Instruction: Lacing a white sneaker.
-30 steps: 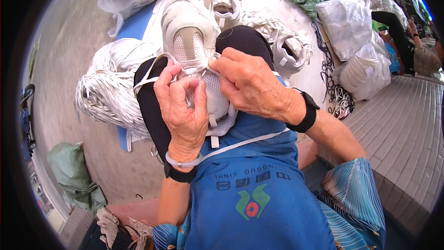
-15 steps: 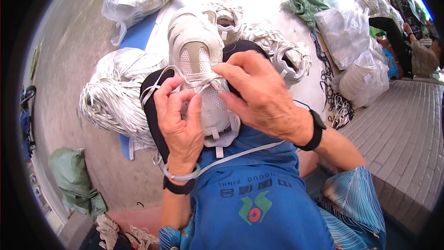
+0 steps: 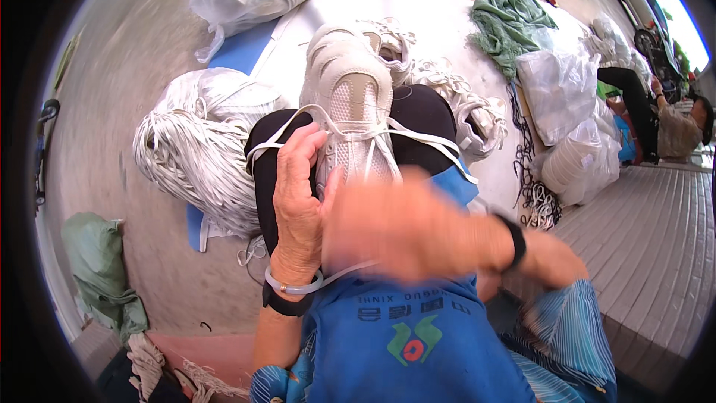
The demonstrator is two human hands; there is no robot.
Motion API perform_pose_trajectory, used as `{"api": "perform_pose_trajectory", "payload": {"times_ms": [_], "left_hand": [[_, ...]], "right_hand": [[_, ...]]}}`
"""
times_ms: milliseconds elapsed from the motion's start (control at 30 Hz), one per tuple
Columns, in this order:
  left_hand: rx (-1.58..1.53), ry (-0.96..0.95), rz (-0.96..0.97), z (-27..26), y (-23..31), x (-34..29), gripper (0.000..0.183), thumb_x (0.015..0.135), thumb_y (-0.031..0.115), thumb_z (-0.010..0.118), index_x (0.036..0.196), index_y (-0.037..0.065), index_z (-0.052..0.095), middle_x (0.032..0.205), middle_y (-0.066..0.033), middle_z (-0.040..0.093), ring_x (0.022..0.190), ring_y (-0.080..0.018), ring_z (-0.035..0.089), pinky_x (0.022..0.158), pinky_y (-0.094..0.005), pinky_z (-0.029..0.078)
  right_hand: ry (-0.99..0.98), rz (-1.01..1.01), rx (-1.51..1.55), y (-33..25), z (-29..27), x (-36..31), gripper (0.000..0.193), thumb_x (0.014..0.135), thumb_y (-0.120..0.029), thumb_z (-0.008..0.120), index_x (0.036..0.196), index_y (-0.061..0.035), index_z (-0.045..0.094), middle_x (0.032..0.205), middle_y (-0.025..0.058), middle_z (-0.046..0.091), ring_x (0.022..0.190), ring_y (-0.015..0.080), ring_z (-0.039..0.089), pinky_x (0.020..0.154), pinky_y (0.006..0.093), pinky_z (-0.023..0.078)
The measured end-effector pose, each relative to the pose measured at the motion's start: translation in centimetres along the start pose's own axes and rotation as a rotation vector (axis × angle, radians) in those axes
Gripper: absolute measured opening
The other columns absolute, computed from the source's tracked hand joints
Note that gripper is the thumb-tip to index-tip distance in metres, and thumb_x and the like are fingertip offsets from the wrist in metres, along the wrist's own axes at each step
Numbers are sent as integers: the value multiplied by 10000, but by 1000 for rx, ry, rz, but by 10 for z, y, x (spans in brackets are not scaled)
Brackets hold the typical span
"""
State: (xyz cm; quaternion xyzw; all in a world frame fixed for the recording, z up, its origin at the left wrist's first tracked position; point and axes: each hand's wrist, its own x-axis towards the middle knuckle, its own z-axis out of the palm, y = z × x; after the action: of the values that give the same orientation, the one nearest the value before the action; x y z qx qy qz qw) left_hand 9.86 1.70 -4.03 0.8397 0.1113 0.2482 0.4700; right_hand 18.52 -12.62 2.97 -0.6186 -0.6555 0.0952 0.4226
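Observation:
A pale sneaker point(image 3: 347, 78) lies on my lap, its toe pointing away from me. White shoelace point(image 3: 356, 134) crosses its mesh front, with a loose length out to either side over my black-clothed thighs. My left hand point(image 3: 297, 205) is along the shoe's left side, fingers stretched and apart from the lace's left length; its palm edge is partly covered. My right hand point(image 3: 406, 224), smeared by motion, passes over the heel end of the shoe, hiding it. A thin white strand runs beneath my right hand toward my left wrist. What the right fingers hold cannot be made out.
A big bundle of white laces point(image 3: 198, 157) lies at left. More pale sneakers point(image 3: 477, 123) sit beyond my knees on a white sheet point(image 3: 425, 22). Bagged goods point(image 3: 559, 93), dark laces point(image 3: 524, 134) and green netting point(image 3: 507, 19) are at right. Another person point(image 3: 675, 123) sits farther right.
My right hand has left the lace at the shoe's middle and swept down toward me. The lace's right length now lies out over my thigh. My left fingers have straightened.

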Motion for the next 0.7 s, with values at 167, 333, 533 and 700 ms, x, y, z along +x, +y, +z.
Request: {"api": "perform_pose_trajectory", "payload": {"times_ms": [167, 333, 533, 700], "left_hand": [[165, -10, 59, 1, 3, 2, 477, 820, -66, 621, 1286, -15, 533, 1343, -218, 509, 1184, -360, 569, 956, -389, 509], [276, 78, 184, 7, 12, 0, 482, 838, -123, 547, 1310, -48, 486, 1320, -254, 480, 1141, -413, 578, 882, -404, 549], [416, 61, 202, 14, 17, 3, 461, 845, -122, 542, 1300, -85, 480, 1275, -237, 490, 1103, -399, 593, 862, -396, 553], [448, -61, 158, 8, 19, 10, 434, 851, -69, 537, 1282, -97, 492, 1266, -249, 504, 1140, -411, 558, 944, -415, 500]], "right_hand": [[-204, 386, 152, -20, 5, -4, 162, 885, -130, 565, 979, -1, 588, 902, 212, 596, 849, 365, 641, 678, 438, 516], [251, 479, -230, 37, 18, -7, 140, 863, -157, 621, 880, -22, 589, 774, 167, 618, 690, 358, 649, 591, 438, 511], [243, 575, -458, 47, 33, 4, 211, 864, -191, 610, 766, -5, 609, 710, 196, 644, 644, 371, 660, 573, 448, 527], [323, 637, -362, 54, 30, 8, 232, 845, -183, 620, 708, -1, 579, 691, 215, 614, 651, 407, 623, 607, 482, 501]]}}
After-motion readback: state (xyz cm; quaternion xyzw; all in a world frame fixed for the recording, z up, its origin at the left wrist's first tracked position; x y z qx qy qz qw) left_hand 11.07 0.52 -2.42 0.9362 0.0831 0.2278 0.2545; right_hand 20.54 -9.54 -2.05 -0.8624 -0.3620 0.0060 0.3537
